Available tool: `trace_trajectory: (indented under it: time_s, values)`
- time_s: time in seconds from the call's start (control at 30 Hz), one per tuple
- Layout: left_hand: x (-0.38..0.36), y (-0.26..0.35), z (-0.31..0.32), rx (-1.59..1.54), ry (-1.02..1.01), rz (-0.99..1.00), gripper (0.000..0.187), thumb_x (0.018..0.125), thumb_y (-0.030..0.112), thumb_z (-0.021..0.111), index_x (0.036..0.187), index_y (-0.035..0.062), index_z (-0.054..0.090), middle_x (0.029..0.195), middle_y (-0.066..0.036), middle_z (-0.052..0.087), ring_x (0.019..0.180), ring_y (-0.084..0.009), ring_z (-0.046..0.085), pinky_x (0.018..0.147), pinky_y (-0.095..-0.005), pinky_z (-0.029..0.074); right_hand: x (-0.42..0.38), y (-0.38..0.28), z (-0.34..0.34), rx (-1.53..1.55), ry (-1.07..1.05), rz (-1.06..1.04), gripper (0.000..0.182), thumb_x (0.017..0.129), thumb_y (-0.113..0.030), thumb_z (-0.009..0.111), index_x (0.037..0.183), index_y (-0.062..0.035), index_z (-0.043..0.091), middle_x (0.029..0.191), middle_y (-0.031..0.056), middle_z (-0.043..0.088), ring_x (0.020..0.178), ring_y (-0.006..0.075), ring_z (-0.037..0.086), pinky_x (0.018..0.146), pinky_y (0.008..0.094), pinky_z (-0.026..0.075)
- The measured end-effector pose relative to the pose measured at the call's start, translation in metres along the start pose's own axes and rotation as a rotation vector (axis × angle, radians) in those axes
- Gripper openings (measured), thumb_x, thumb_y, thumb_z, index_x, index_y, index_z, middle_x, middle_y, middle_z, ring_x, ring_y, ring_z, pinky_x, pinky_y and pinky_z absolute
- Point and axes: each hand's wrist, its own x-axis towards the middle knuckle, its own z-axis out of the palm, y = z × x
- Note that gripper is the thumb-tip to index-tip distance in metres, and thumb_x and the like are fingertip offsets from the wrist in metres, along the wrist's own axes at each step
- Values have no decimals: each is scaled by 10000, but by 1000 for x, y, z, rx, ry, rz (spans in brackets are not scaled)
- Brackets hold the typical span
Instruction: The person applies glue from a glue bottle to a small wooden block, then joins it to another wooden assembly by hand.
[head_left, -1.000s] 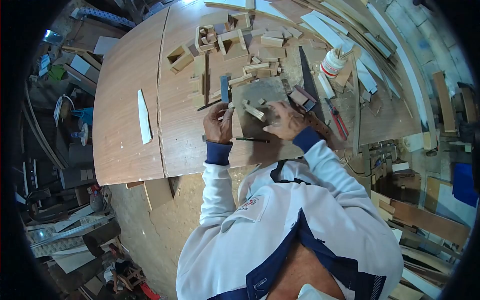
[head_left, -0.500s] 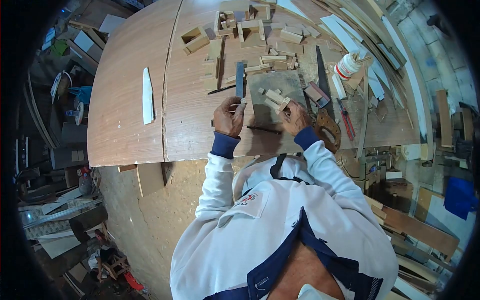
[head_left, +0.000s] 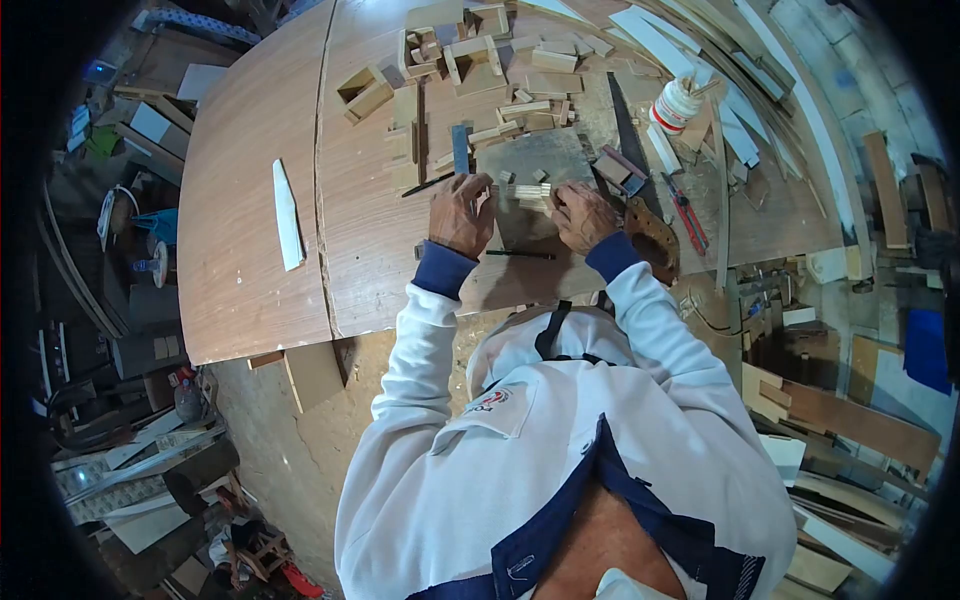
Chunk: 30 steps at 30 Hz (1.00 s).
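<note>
My right hand (head_left: 587, 217) pinches a small wooden assembly of pale strips (head_left: 531, 193), low over a dark square board (head_left: 535, 152). My left hand (head_left: 461, 215) is just left of the board, its fingers bent and pressed together; whatever they hold, if anything, is hidden. Two tiny wooden blocks (head_left: 540, 175) rest on the board just beyond the assembly. Above my left hand is a blue-grey flat bar (head_left: 460, 148), partly covered by the fingers. A dark pencil-like stick (head_left: 521, 254) lies between my wrists.
Small wooden boxes (head_left: 475, 65) and offcuts cover the table's far side. To the right are a handsaw (head_left: 650, 240), a red utility knife (head_left: 686, 215), a sanding block (head_left: 620, 170) and a white glue bottle (head_left: 675, 105). A white strip (head_left: 287, 215) lies left.
My left hand has turned palm down, and the small block in its fingertips is no longer visible. My right hand has lowered and levelled the wooden assembly. The view has shifted slightly.
</note>
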Motion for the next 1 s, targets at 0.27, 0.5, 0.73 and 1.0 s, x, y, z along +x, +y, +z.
trace_trajectory:
  time_s: [0.27,0.5,0.73,1.0]
  values:
    - [10,0,4,60,-99,41,185,723,122,623,904,87,605,873,-103,594,869,-319,560,744,-430,419,-1,8,10,71,78,-45,170,813,-180,597,897,-33,582,942,159,594,914,337,567,804,417,463]
    - [16,1,6,81,-147,108,210,695,126,636,900,93,603,901,-82,592,886,-303,560,752,-427,415,1,9,8,82,35,3,198,816,-191,606,919,-23,586,969,161,601,937,340,568,826,416,460]
    - [18,4,11,158,-147,165,202,710,133,643,903,75,621,864,-89,586,874,-294,555,745,-407,429,0,14,14,130,66,-3,197,777,-156,649,916,-28,594,1010,146,606,958,332,570,853,405,455]
    - [20,12,9,164,-153,166,172,718,110,656,871,39,624,809,-117,581,803,-307,552,724,-397,447,-2,16,17,154,92,-12,201,758,-128,656,920,-26,595,995,150,602,964,332,570,853,400,459]
